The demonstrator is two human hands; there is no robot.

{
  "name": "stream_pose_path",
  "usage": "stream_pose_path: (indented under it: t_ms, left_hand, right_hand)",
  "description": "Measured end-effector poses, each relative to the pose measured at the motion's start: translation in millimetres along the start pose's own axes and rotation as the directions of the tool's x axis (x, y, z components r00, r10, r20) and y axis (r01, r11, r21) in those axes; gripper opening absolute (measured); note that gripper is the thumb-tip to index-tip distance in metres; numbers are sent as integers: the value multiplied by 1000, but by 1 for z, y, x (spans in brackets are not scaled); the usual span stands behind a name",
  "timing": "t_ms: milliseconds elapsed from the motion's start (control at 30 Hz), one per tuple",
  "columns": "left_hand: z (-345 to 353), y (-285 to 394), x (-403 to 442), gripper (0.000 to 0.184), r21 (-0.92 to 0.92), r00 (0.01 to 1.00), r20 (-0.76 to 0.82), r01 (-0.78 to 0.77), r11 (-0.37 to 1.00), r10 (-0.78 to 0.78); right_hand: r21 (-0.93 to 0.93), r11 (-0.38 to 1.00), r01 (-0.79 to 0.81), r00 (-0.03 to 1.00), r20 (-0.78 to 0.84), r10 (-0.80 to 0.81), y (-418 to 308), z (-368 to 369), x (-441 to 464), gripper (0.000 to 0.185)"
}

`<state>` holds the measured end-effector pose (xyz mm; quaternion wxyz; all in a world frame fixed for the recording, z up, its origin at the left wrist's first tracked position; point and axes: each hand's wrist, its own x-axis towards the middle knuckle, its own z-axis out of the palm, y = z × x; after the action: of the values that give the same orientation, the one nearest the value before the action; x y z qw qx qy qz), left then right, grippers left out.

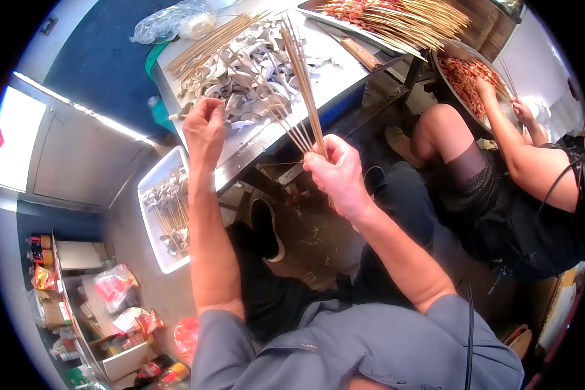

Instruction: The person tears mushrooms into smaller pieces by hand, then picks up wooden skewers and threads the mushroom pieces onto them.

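My right hand (339,174) is wrapped round a bundle of thin skewers (303,84). Some stand nearly upright, while others fan out to the left with pale pieces near their tips. My left hand (205,123) is raised at the table's near left edge, its fingers pinched together; whatever is between them, if anything, I cannot make out. Just beyond both hands, a heap of grey-white curled strips (247,65) covers much of the white table top (331,79). Loose bare skewers (208,44) lie across the back of that heap.
A white tray (164,265) of loaded skewers stands low at left. A knife (361,53) and a tray of meat skewers (396,23) are at back right. There, a person's hands (486,94) work over a bowl of red meat (465,75). Shelves (78,312) hold packets and bottles.
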<state>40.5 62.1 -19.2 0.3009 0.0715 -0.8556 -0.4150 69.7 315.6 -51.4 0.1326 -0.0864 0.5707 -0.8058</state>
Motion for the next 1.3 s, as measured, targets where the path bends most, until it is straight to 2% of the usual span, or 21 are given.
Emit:
stream_pose_path:
  t_ms: [67, 167, 267, 467, 600, 667, 700, 767, 833, 900, 933, 1000, 1067, 1233, 1300]
  left_hand:
    - [0, -1, 1, 10, -42, 999, -23, 24, 999, -25]
    - [-3, -1, 1, 12, 10, 1000, -13, 16, 1000, -16]
    - [-9, -1, 0, 12, 103, 1000, 2, 16, 995, -16]
    - [-29, -20, 10, 15, 71, 961, -277, 32, 997, -11]
    - [-35, -36, 17, 18, 86, 955, -287, 102, 991, -74]
    - [-34, -41, 22, 22, 97, 975, -173, 155, 983, -137]
    - [-33, -40, 22, 22, 97, 975, -176, 157, 983, -139]
    - [-30, -37, 23, 27, 225, 975, -94, 219, 949, -203]
    - [-30, -41, 24, 29, 212, 982, -98, 177, 961, -160]
    - [-33, -40, 23, 30, 326, 985, -30, 168, 930, -168]
    - [-33, -39, 22, 30, 326, 985, -29, 168, 930, -168]
    - [-32, -38, 21, 31, 395, 995, -65, 95, 914, -75]
    - [-31, -36, 21, 32, 389, 998, -40, 68, 919, -57]
    - [-32, -39, 27, 33, 429, 998, 10, 58, 902, -69]
    - [-31, -39, 26, 26, 518, 1000, -10, 20, 855, -18]
  right_hand:
    - [5, 1000, -1, 999, -35, 1, 2, -2, 2, 13]
    - [65, 997, -34, 999, -19, 36, 0, -2, 1, 11]
    - [42, 997, -59, 998, -11, 60, -3, -1, -2, 10]
    - [-3, 999, -37, 999, 16, 37, 2, 2, -4, 10]
    - [-11, 999, -49, 998, 43, 49, 3, 3, -6, 10]
    - [0, 997, -73, 997, 37, 73, 4, 3, -7, 11]
    - [-1, 997, -75, 996, 40, 75, 3, 3, -7, 11]
    - [56, 992, -115, 992, 51, 112, -1, 3, -9, 11]
    - [75, 989, -126, 991, 60, 122, -4, 3, -11, 10]
    - [95, 986, -138, 989, 68, 132, -7, 3, -11, 8]
    - [121, 980, -159, 985, 85, 150, -8, 2, -11, 7]
    - [145, 973, -181, 981, 103, 167, -7, 2, -11, 6]
    - [170, 967, -190, 978, 116, 172, -6, 3, -12, 6]
    - [151, 971, -185, 978, 122, 167, 1, 6, -14, 9]
    - [129, 977, -171, 980, 121, 155, 3, 6, -15, 10]
